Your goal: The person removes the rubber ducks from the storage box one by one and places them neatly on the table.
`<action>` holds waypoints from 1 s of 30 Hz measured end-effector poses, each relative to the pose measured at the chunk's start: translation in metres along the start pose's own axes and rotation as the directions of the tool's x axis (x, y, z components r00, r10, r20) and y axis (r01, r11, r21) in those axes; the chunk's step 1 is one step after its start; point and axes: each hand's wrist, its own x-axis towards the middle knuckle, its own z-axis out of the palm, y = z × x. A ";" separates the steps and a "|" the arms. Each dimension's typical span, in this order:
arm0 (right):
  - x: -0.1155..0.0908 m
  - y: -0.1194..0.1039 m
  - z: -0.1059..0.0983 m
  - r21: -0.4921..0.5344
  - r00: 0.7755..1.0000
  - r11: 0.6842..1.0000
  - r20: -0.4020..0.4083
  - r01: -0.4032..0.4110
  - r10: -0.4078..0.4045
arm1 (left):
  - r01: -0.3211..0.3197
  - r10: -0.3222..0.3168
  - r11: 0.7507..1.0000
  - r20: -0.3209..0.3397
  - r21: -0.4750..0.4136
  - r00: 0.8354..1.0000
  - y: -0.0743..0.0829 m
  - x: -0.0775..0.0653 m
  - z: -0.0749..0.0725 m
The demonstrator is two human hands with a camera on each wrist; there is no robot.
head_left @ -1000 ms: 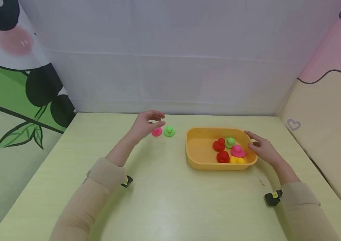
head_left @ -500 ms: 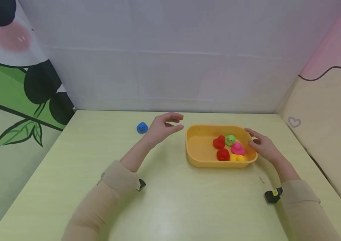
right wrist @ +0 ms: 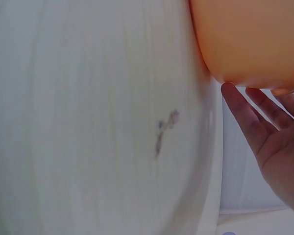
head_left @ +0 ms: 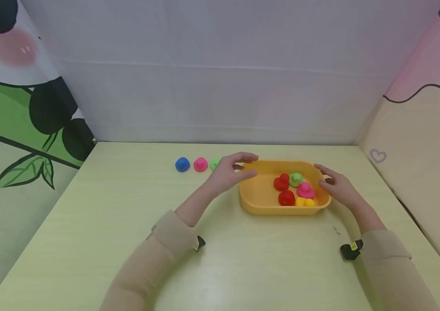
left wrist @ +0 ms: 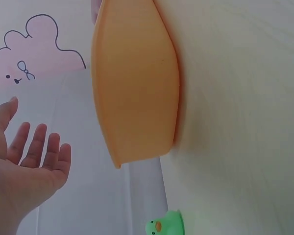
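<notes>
My left hand [head_left: 230,175], holding nothing, hovers with parted thumb and fingers at the left end of an orange-yellow plastic tray [head_left: 256,211]. In the left wrist view its palm and spread fingers show beside the tray's outer wall [left wrist: 137,88]. At the opposite end, my right hand [head_left: 338,185] touches the tray, fingertips at the rim and end wall. Inside the tray lie two red toy ducks [head_left: 286,198], a green duck [head_left: 295,179], a pink duck [head_left: 305,190] and a yellow duck [head_left: 305,202], grouped toward the right.
Left of the tray, a blue duck [head_left: 182,164], a pink duck [head_left: 201,164] and a green duck [left wrist: 167,224] stand in a row on the pale wooden table [head_left: 99,242]. A grey curtain [head_left: 204,86] borders the back; printed panels [head_left: 418,138] flank the sides.
My left hand has moved right, from above the row of ducks to the tray's left end. The blue and pink ducks are uncovered, the green one partly hidden. My right hand stays put.
</notes>
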 end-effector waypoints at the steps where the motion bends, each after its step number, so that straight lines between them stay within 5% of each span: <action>1: 0.001 0.000 0.000 0.002 1.000 1.000 0.001 0.002 -0.002 | -0.003 0.003 1.000 0.007 -0.005 1.000 -0.001 0.001 0.003; 18: -0.001 -0.003 0.000 0.007 1.000 1.000 0.005 0.000 0.000 | -0.052 0.025 0.993 0.245 0.104 0.969 -0.015 0.031 0.048; 30: -0.001 -0.002 0.000 0.007 1.000 1.000 0.008 -0.003 0.003 | -0.041 -0.030 0.983 0.381 0.179 0.924 -0.027 0.045 0.068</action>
